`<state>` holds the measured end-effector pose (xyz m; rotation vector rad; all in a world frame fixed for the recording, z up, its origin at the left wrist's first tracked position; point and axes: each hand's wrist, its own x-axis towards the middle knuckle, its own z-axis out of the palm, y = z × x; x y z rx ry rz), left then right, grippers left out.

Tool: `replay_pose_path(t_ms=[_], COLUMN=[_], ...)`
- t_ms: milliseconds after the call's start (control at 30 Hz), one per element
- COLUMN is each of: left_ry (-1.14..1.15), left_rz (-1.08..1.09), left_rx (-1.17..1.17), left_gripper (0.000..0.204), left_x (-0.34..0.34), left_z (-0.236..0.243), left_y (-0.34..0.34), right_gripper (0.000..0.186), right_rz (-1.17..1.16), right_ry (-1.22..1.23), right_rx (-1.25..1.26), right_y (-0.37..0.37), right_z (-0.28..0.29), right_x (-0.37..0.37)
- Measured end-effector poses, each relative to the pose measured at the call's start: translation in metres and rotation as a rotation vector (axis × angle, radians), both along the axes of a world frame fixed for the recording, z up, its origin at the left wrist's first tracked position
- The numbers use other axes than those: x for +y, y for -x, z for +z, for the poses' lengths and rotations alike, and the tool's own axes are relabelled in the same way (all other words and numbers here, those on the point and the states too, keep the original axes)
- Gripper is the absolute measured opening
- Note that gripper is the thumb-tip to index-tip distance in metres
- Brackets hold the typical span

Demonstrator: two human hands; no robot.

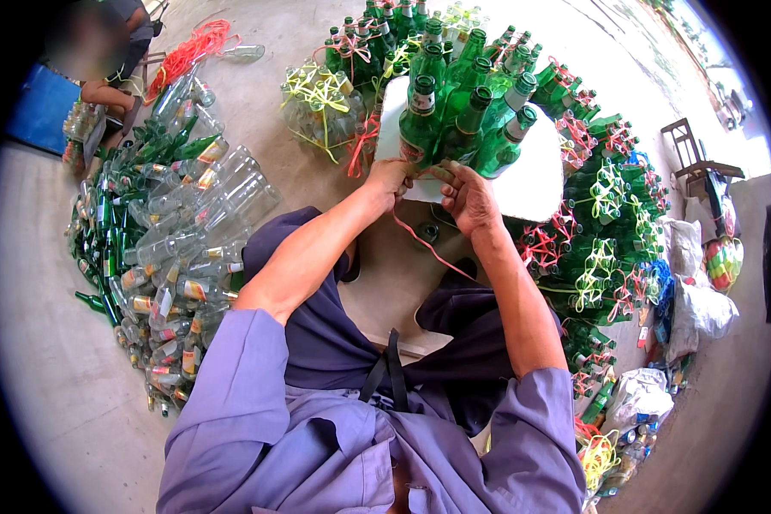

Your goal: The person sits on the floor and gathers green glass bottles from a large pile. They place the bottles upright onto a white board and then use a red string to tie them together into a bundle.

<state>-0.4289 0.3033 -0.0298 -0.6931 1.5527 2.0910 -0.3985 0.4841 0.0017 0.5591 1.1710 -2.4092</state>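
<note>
A cluster of green glass bottles stands upright on a white board in front of me. At the near side of the cluster, my left hand is closed on a thin red plastic string. My right hand pinches the same string just to the right, its fingers bent close to the bottle bases. From between my hands the string's loose end trails down and to the right, over my lap. The part of the string around the bottles is mostly hidden.
Loose clear bottles and green ones lie heaped at left. Tied bundles of green bottles crowd the right, with a bundle of clear bottles behind. Red string lies near a person at the far left. White sacks stand far right.
</note>
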Motion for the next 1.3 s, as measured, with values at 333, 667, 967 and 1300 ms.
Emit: replay_pose_path(t_ms=[333,667,967,1300], left_ry=[0.157,0.236,0.187,0.125], left_rz=[-0.13,-0.212,-0.221,-0.22], left_rx=[0.053,0.08,0.049,-0.031], left_gripper=[0.017,0.02,0.018,0.019], left_x=[0.002,-0.005,-0.007,-0.013], left_z=[-0.005,-0.001,0.002,0.01], left_y=[0.0,-0.006,-0.006,-0.006], right_gripper=[0.04,0.043,0.025,0.018], right_rz=[0.027,0.036,0.119,0.248], right_ry=[-0.06,-0.1,-0.381,-0.343], right_rx=[-0.029,-0.043,0.001,0.002], right_y=[0.0,-0.002,-0.018,-0.01], right_z=[0.002,0.009,-0.015,-0.039], right_x=[-0.008,-0.002,-0.02,-0.039])
